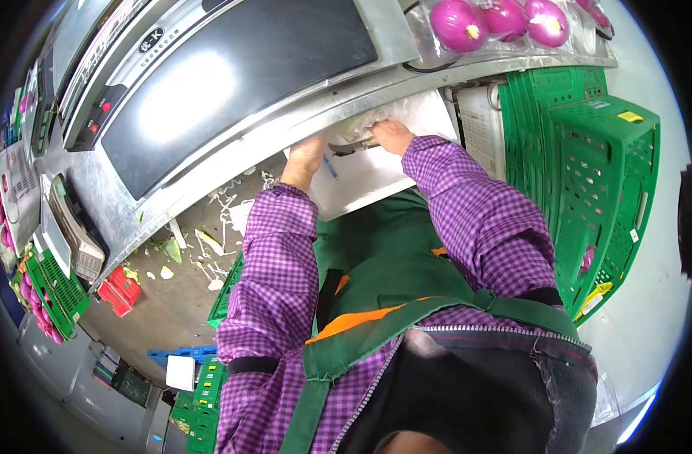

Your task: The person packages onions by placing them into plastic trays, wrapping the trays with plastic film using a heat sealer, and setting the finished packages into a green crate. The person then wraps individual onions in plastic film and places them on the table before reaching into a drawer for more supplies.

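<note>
A white box (376, 185) stands against my front, partly beneath the metal table edge. My right hand (393, 136) is over the box, its fingers closed on a tool with a dark curved metal end (349, 148) that points left. Clear plastic (353, 130) lies in the box near that hand. At the box's left side is my left hand (306, 155), its fingers hidden by the table edge, so I cannot see whether they hold anything. A small blue strip (331, 168) shows inside the box, between my hands.
A machine with a dark flat top (240, 76) covers the table (285, 136). Purple onions (505, 19) in clear plastic lie at the table's right end. Green crates (599, 166) are stacked on my right. Vegetable scraps (209, 242) litter the floor at left, near a red container (119, 290).
</note>
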A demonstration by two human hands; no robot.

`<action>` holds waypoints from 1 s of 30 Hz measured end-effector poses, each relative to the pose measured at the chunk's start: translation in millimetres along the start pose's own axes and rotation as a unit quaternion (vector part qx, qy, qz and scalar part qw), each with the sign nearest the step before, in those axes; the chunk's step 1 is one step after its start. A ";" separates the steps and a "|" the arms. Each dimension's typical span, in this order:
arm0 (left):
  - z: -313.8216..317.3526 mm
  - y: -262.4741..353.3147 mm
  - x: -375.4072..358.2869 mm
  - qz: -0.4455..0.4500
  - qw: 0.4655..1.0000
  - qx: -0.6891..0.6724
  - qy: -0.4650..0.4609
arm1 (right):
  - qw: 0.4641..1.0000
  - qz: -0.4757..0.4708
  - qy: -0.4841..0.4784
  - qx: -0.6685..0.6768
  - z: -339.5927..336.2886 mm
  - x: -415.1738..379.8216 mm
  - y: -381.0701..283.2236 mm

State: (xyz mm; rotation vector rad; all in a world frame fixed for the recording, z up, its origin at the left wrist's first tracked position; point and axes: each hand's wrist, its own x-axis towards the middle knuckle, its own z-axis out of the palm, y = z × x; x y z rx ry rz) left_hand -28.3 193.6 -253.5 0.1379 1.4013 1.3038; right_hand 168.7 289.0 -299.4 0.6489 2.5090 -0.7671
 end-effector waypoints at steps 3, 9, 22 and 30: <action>-24.1 -44.7 4.9 0.087 0.960 0.262 -0.043 | 0.999 0.035 -0.013 -0.006 23.7 -3.7 15.9; 23.2 55.9 -74.2 0.129 0.867 0.473 0.090 | 0.985 0.012 -0.170 -0.010 -61.9 -58.4 -23.1; -37.5 51.6 -148.1 0.076 0.985 -0.036 0.152 | 0.993 -0.033 -0.100 0.052 -261.6 -142.3 -140.7; -95.1 12.8 -231.2 0.063 0.919 -0.189 0.339 | 0.978 -0.174 -0.113 -0.033 -325.7 -92.3 -223.5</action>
